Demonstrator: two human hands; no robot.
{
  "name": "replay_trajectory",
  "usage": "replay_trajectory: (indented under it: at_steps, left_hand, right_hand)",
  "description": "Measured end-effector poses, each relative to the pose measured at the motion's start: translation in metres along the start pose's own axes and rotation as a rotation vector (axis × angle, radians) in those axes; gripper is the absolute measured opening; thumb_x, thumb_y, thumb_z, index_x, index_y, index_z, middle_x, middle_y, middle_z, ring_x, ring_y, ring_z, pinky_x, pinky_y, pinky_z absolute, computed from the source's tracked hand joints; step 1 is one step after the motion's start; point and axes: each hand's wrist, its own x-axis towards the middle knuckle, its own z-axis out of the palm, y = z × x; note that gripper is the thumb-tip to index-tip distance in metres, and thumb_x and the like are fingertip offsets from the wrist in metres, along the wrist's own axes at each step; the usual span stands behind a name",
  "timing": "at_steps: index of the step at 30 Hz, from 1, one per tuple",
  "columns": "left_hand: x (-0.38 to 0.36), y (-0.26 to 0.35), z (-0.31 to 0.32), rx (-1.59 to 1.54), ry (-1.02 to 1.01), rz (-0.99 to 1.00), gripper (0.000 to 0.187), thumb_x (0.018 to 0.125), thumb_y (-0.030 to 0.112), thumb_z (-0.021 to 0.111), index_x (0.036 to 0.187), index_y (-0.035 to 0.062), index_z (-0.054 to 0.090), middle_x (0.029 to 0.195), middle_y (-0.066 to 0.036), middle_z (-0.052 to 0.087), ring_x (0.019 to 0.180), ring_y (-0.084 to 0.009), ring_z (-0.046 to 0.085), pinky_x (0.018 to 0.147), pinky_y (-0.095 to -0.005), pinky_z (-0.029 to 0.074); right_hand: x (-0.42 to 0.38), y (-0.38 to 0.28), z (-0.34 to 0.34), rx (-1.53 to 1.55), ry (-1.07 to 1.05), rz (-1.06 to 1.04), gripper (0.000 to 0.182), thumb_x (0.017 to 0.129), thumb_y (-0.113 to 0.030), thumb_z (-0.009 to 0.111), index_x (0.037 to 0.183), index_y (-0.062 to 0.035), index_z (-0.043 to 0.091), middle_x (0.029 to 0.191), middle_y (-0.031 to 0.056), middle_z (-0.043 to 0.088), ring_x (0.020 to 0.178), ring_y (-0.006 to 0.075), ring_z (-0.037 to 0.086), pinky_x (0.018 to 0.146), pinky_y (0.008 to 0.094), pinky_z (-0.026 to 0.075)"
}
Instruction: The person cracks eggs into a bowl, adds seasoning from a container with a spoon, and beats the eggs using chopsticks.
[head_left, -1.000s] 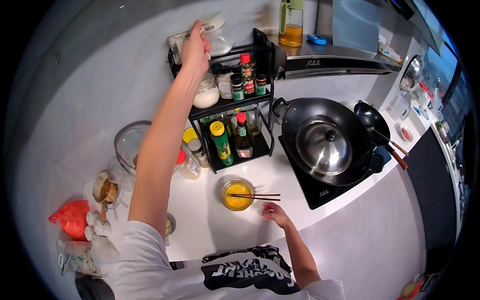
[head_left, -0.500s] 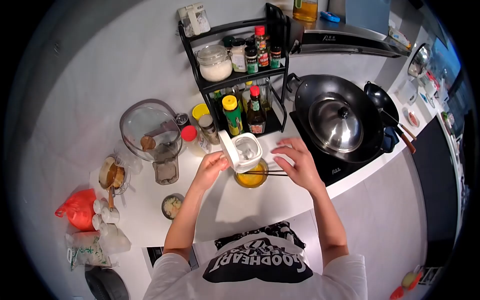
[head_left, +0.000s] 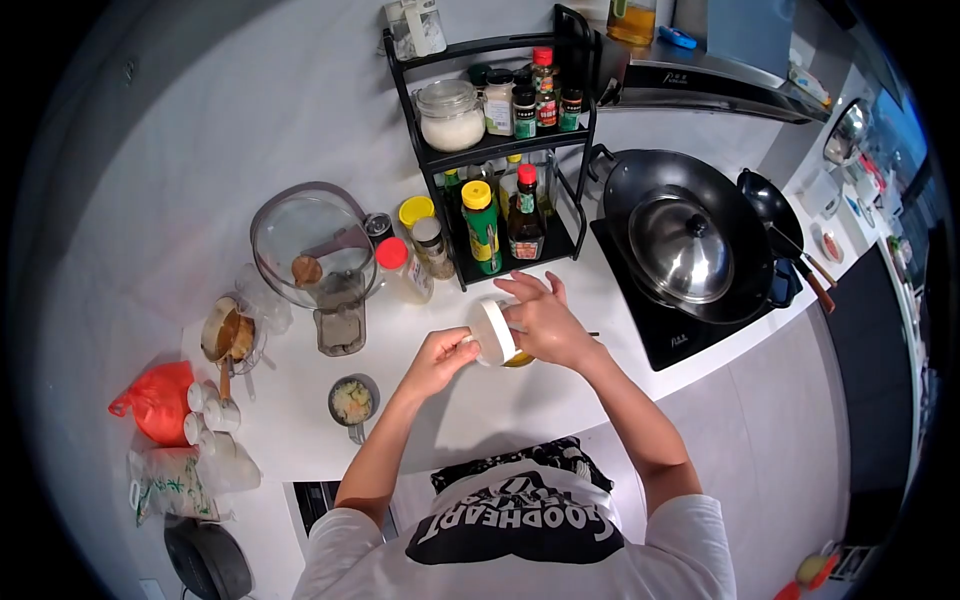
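Observation:
My left hand [head_left: 438,362] grips a white flip-lid seasoning box [head_left: 492,334], its raised lid facing me. My right hand [head_left: 548,322] is at the box's opening, thumb and nearest finger reaching in behind the lid and the other fingers spread above. Their tips are hidden, so I cannot see what they pinch. Just below the box is a bowl of yellow beaten egg [head_left: 520,358], mostly covered by the box and right hand. The end of the chopsticks [head_left: 594,334] shows right of my right hand.
A black spice rack [head_left: 510,150] with bottles and jars stands behind my hands. To the right, a wok [head_left: 640,180] with a steel lid [head_left: 683,255] sits on the cooktop. At left are a small cup of chopped food [head_left: 352,400], a glass bowl [head_left: 300,235] and a red bag [head_left: 160,400].
My right hand has moved left to the seasoning box, its fingers now inside the opening. The box has turned, so its lid hides the inside. The view has shifted slightly.

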Motion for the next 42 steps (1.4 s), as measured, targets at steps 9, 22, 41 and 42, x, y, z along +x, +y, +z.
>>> replay_trajectory:
  at_steps: [9,22,41,42]
  left_hand:
    - [-0.001,-0.004,-0.013,0.311,0.066,0.152,0.021,0.082,0.016,0.059,0.094,0.0012,0.064,0.073,-0.003,0.057,0.074,-0.0168,0.040,0.070,-0.0301,0.035]
    - [0.003,-0.002,-0.028,0.352,-0.009,0.350,0.016,0.069,0.009,0.054,0.080,0.0016,0.063,0.069,-0.004,0.057,0.063,-0.0176,0.037,0.070,-0.0315,0.027]
    - [0.010,-0.011,-0.033,0.473,0.043,0.330,0.013,0.073,0.010,0.055,0.079,0.0021,0.063,0.068,-0.002,0.057,0.070,-0.0168,0.038,0.067,-0.0311,0.031]
    - [0.010,-0.015,-0.034,0.469,0.048,0.310,0.013,0.074,0.010,0.054,0.079,0.0018,0.063,0.069,-0.002,0.056,0.071,-0.0166,0.038,0.068,-0.0311,0.031]
  right_hand:
    - [-0.010,-0.008,-0.019,-0.056,0.190,-0.144,0.016,0.073,-0.005,0.064,0.090,-0.0044,0.066,0.088,0.0075,0.056,0.085,0.0231,0.054,0.072,0.0322,0.047]
    - [-0.016,-0.021,-0.018,-0.128,0.296,-0.285,0.010,0.070,-0.011,0.068,0.077,-0.0073,0.062,0.080,0.0038,0.051,0.078,0.0198,0.051,0.067,0.0308,0.042]
    - [-0.017,-0.013,0.009,0.028,0.302,-0.120,0.006,0.068,-0.013,0.071,0.069,-0.0088,0.066,0.094,0.0032,0.048,0.097,0.0218,0.044,0.081,0.0374,0.033]
    - [-0.018,-0.012,0.014,0.079,0.308,-0.063,0.006,0.069,-0.012,0.070,0.070,-0.0079,0.067,0.093,0.0037,0.049,0.096,0.0220,0.044,0.081,0.0363,0.034]
